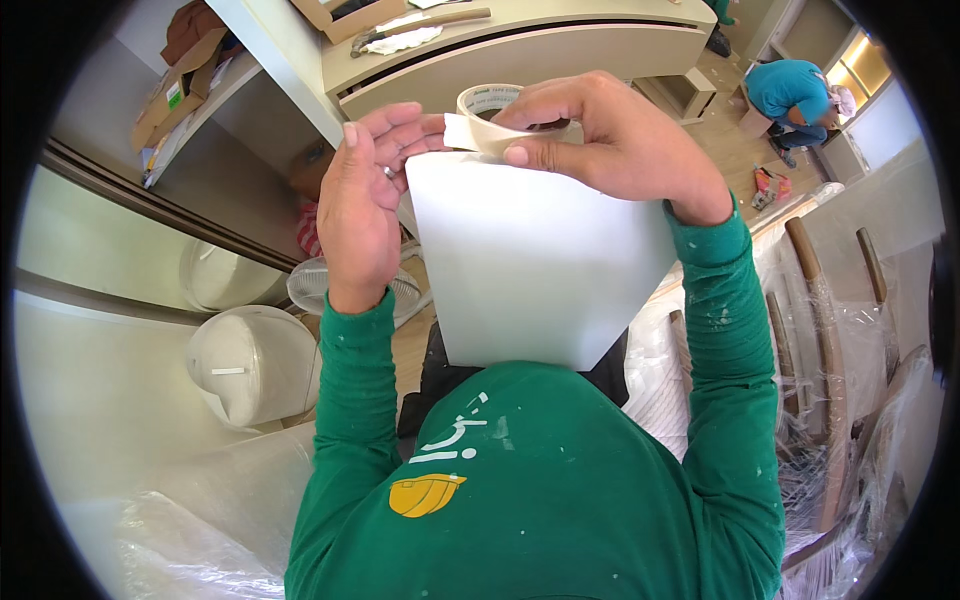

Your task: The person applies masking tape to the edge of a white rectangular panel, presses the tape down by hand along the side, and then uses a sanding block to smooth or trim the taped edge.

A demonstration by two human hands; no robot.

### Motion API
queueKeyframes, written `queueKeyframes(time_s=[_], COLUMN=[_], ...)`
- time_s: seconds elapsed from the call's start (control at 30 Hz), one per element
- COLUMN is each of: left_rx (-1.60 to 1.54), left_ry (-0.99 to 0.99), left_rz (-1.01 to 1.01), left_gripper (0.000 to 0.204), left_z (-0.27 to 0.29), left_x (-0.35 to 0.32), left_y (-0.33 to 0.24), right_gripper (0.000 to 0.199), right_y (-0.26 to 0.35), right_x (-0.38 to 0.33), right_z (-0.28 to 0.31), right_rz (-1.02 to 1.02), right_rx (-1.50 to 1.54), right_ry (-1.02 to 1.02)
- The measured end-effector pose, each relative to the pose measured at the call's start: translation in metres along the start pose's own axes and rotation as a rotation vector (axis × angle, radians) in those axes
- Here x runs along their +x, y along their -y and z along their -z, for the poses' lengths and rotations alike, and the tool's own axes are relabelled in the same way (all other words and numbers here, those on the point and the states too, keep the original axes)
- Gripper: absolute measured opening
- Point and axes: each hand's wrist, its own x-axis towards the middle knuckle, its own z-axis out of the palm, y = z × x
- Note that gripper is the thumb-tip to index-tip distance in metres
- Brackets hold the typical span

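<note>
Right hand point(635, 140) pinches the tape roll point(488, 98), apparently through its hole for grip; left hand point(362, 220) spread beside it; white board point(540, 265) just below

Cardboard box point(368, 21) and hammer point(450, 19) on beige cabinet point(570, 18)

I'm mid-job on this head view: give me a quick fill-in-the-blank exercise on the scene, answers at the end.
1. The right hand holds a tape roll above a panel coloured ____.
2. The left hand, raised beside the tape's loose end, wears a ____ on one finger.
3. The person's sleeves are ____.
4. The bent-over co-worker at upper right wears a ____ shirt.

Missing words: white; ring; green; blue.
</note>
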Motion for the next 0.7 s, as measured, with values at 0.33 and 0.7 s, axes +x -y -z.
queueKeyframes(time_s=[0.33,0.7], left_rx=[0.123,-0.114], left_ry=[0.043,0.059], left_rz=[-0.064,-0.101], left_gripper=[0.031,0.021], left_z=[-0.003,0.004], left_x=[-0.002,0.007], left_y=[0.000,0.032], right_gripper=[0.022,0.024], right_y=[0.032,0.084], right_x=[-0.004,-0.049], right_z=[-0.013,0.001], right_rz=[0.169,0.058], right_rx=[-0.414,-0.401], right_ry=[-0.261,-0.300])
